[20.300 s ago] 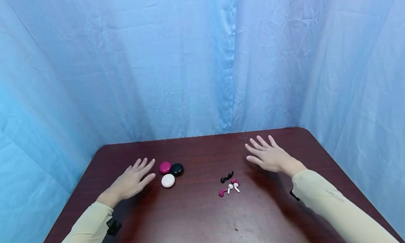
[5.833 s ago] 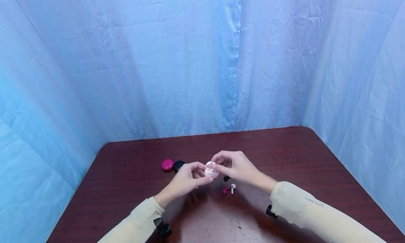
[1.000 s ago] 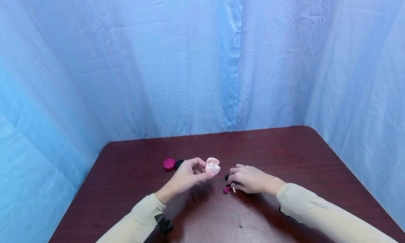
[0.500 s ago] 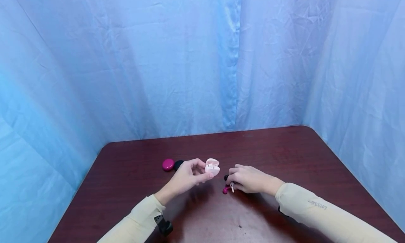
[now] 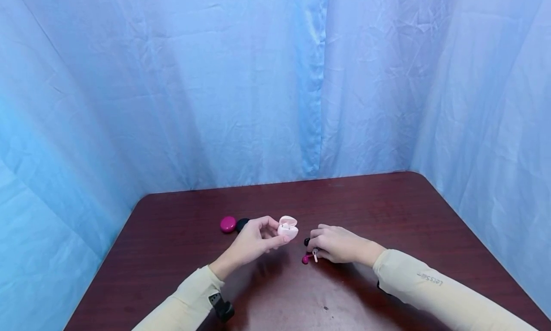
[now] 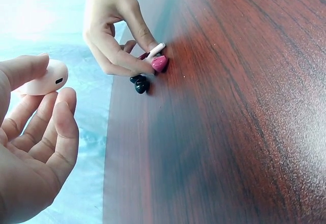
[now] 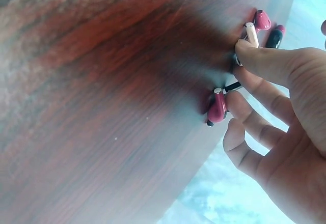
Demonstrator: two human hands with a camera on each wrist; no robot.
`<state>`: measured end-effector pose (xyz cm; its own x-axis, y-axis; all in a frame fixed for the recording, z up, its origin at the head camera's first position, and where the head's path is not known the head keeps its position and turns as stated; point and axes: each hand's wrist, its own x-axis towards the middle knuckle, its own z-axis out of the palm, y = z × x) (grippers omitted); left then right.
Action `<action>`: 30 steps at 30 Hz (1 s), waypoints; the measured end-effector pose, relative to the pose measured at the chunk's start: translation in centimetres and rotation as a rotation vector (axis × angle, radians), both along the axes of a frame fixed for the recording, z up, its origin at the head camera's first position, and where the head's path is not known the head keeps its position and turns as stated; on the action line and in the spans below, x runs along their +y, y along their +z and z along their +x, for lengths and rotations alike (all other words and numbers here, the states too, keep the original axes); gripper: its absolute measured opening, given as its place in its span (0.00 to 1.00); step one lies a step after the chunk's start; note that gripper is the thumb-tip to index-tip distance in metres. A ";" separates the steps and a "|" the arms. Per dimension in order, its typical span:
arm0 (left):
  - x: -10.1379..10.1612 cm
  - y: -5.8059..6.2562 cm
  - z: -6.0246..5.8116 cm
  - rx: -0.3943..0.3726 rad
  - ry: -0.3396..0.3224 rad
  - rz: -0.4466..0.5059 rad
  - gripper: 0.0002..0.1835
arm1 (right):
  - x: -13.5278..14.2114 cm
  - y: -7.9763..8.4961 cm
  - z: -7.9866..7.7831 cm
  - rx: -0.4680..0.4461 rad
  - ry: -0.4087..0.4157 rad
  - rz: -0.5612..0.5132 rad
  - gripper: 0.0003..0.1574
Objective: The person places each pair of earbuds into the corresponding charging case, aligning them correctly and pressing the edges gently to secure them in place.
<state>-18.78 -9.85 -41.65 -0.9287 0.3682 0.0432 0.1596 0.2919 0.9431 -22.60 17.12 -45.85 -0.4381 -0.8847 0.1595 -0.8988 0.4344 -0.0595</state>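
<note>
- Two bare hands are working above a dark red-brown wood-grain table (image 5: 374,202), both reaching in from the near side.
- The left hand (image 5: 251,240) is gripping a white earbud charging case (image 5: 287,231) between thumb and fingers, holding it up off the tabletop with its lid tilting open; the contents are showing too small to make out.
- The right hand (image 5: 340,245) is bending low over the table to the right of that case, its thumb and index finger pinching a white earbud (image 5: 315,256), whose stem is pointing toward the near edge.
- One magenta earbud (image 5: 305,259) is lying just beside the white one, on its left.
- A second magenta earbud (image 7: 218,107) is resting by the right hand's other fingertips, in the right wrist view.
- A black earbud (image 5: 307,242) is sitting close to the right hand's fingers, partly hidden.
- Farther left, a round magenta case (image 5: 227,224) is lying closed beside a black case (image 5: 242,224), which the left hand is partly covering.
- Pale blue curtains (image 5: 249,82) are hanging behind and at both sides.
</note>
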 end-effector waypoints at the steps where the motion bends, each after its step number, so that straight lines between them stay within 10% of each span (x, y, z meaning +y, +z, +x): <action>1: 0.1 0.4 0.2 0.000 -0.002 0.002 0.12 | 0.0 0.0 0.0 -0.001 -0.001 0.000 0.09; 6: 0.2 1.4 1.0 0.016 -0.005 0.004 0.13 | 0.0 0.0 0.0 -0.009 -0.001 -0.003 0.09; 30: -0.2 -1.2 -0.5 0.002 -0.003 -0.017 0.15 | -0.1 0.4 -0.1 -0.104 -0.029 -0.018 0.05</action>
